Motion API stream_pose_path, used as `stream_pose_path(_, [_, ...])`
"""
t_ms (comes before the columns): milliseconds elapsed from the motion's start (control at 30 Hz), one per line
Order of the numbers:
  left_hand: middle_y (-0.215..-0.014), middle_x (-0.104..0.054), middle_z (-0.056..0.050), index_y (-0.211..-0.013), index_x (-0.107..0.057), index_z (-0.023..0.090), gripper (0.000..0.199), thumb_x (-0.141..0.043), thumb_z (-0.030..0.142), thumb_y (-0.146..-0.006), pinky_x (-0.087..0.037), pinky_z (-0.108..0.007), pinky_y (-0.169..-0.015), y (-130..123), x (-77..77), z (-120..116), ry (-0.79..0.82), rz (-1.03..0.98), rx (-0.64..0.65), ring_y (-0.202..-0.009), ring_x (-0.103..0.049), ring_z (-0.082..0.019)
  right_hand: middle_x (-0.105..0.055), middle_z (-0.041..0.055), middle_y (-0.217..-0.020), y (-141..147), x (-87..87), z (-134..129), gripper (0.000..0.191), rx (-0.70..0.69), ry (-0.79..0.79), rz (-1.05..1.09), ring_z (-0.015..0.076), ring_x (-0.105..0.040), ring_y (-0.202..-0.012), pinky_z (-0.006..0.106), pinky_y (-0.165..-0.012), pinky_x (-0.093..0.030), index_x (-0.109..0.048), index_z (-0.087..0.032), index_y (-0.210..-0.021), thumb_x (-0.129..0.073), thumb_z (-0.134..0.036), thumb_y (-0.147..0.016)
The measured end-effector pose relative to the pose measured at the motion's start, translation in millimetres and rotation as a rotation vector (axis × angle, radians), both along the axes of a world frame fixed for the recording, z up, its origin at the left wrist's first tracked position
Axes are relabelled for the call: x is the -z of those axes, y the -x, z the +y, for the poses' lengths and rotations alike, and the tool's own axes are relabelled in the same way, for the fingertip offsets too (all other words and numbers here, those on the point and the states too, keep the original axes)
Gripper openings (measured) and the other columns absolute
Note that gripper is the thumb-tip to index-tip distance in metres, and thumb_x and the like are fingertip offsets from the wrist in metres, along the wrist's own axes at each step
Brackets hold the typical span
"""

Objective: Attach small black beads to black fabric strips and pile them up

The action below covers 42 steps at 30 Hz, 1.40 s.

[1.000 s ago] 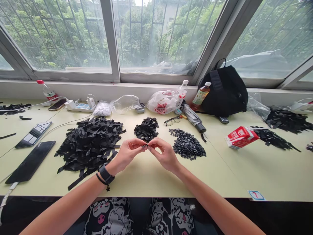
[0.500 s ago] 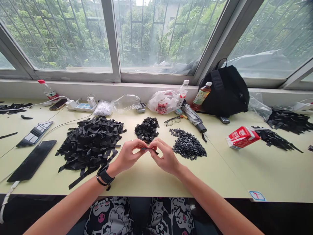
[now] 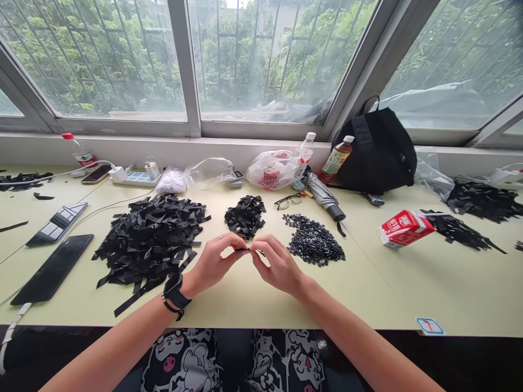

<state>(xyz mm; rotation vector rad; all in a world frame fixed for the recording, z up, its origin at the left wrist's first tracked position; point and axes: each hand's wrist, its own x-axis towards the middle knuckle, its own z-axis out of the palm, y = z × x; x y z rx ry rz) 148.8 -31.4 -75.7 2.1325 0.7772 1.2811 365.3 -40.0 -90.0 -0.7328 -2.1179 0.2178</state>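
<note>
A black bag (image 3: 378, 152) sits just beside a bottle of brown drink (image 3: 337, 155), and glasses (image 3: 288, 201) lie near a shut umbrella (image 3: 322, 196).

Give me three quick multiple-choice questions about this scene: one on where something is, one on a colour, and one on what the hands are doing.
1. Where is the watch?
A. On the left wrist
B. On the right wrist
C. On the table

2. What colour is the cap of the bottle at the far left?
A. Blue
B. Red
C. White

3. What are the left hand and right hand doing?
A. Resting flat on the table
B. Holding an umbrella
C. Pinching a small black strip

Answers:
1. A, since the watch sits on that wrist.
2. B, since the cap shows red.
3. C, since the fingers of both hands meet on the strip.
</note>
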Motion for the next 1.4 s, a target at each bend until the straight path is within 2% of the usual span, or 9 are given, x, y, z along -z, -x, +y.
stream_pose_path(133, [-0.096, -0.069, -0.006, -0.100, -0.068, 0.021, 0.006, -0.062, 0.020, -0.099, -0.055, -0.032, -0.081, 0, 0.1, -1, -0.001, 0.010, 0.020, -0.087, -0.065, -0.018, -0.066, 0.0097, -0.101, 2, -6.5, -2, 0.025, 0.002, 0.064, 0.130, 0.0257, -0.063, -0.092, 0.042, -0.081, -0.054, -0.064, -0.028, -0.116, -0.055, -0.014, -0.097])
stream_pose_path(333, [-0.103, -0.067, -0.008, -0.103, -0.066, 0.021, 0.010, -0.057, 0.017, -0.101, -0.054, -0.033, -0.086, 1, 3.2, -2, -0.001, 0.028, 0.047, -0.095, -0.065, -0.019, -0.070, 0.0083, -0.101, 4, -16.2, 0, 0.017, 0.148, 0.269, 0.384, 0.0248, -0.067, -0.092, 0.042, -0.084, -0.055, -0.071, -0.027, -0.111, -0.057, -0.026, -0.101])
stream_pose_path(433, [-0.105, -0.067, -0.009, -0.105, -0.067, 0.021, 0.012, -0.056, 0.016, -0.101, -0.054, -0.034, -0.089, 2, 5.0, -2, -0.016, 0.049, 0.061, -0.099, -0.065, -0.020, -0.072, 0.0068, -0.101, 6, -14.6, 2, 0.021, 0.077, 0.468, 0.528, 0.0233, -0.070, -0.091, 0.042, -0.087, -0.058, -0.067, -0.028, -0.118, -0.067, -0.033, -0.098])
stream_pose_path(533, [-0.106, -0.067, -0.009, -0.105, -0.067, 0.021, 0.013, -0.057, 0.015, -0.101, -0.054, -0.035, -0.089, 2, 6.7, -2, -0.034, 0.042, 0.051, -0.100, -0.065, -0.020, -0.074, 0.0071, -0.098, 6, -13.4, 4, 0.017, -0.062, 0.620, 0.576, 0.0229, -0.071, -0.091, 0.042, -0.089, -0.058, -0.072, -0.025, -0.106, -0.075, -0.035, -0.092])
stream_pose_path(633, [-0.104, -0.067, -0.008, -0.105, -0.068, 0.022, 0.013, -0.058, 0.015, -0.100, -0.054, -0.034, -0.088, 1, 7.0, -2, -0.047, 0.026, 0.022, -0.098, -0.064, -0.020, -0.073, 0.0085, -0.098, 5, -15.5, 6, 0.011, -0.146, 0.645, 0.564, 0.0233, -0.069, -0.094, 0.040, -0.086, -0.057, -0.078, -0.023, -0.095, -0.078, -0.032, -0.090])
stream_pose_path(767, [-0.102, -0.066, -0.006, -0.105, -0.068, 0.023, 0.013, -0.060, 0.015, -0.099, -0.054, -0.032, -0.086, 1, 5.9, -2, -0.037, 0.025, -0.001, -0.096, -0.064, -0.018, -0.072, 0.0079, -0.096, 2, -19.1, 7, 0.009, -0.215, 0.718, 0.569, 0.0214, -0.067, -0.090, 0.037, -0.079, -0.056, -0.081, -0.023, -0.095, -0.079, -0.029, -0.088])
stream_pose_path(867, [-0.103, -0.066, -0.006, -0.105, -0.068, 0.023, 0.014, -0.060, 0.014, -0.099, -0.053, -0.031, -0.086, 0, 5.2, -3, -0.026, 0.030, 0.003, -0.095, -0.064, -0.018, -0.073, 0.0075, -0.096, 0, -19.8, 7, 0.010, -0.250, 0.776, 0.577, 0.0206, -0.067, -0.090, 0.036, -0.081, -0.056, -0.082, -0.023, -0.095, -0.080, -0.028, -0.087])
stream_pose_path(1067, [-0.102, -0.066, -0.006, -0.103, -0.066, 0.023, 0.012, -0.060, 0.013, -0.098, -0.053, -0.031, -0.084, -1, 3.5, -4, -0.022, 0.026, 0.003, -0.094, -0.064, -0.018, -0.075, 0.0062, -0.093, -2, -18.0, 6, 0.010, -0.267, 0.801, 0.583, 0.0196, -0.069, -0.087, 0.036, -0.082, -0.057, -0.082, -0.023, -0.096, -0.080, -0.026, -0.086])
stream_pose_path(1400, [-0.097, -0.070, -0.004, -0.104, -0.067, 0.023, 0.011, -0.065, 0.015, -0.096, -0.055, -0.030, -0.078, -4, 7.4, -4, -0.046, 0.012, -0.053, -0.084, -0.064, -0.016, -0.074, 0.0063, -0.097, 3, -17.5, 1, 0.010, -0.184, 0.594, 0.502, 0.0208, -0.070, -0.093, 0.038, -0.088, -0.058, -0.074, -0.023, -0.103, -0.073, -0.022, -0.092])
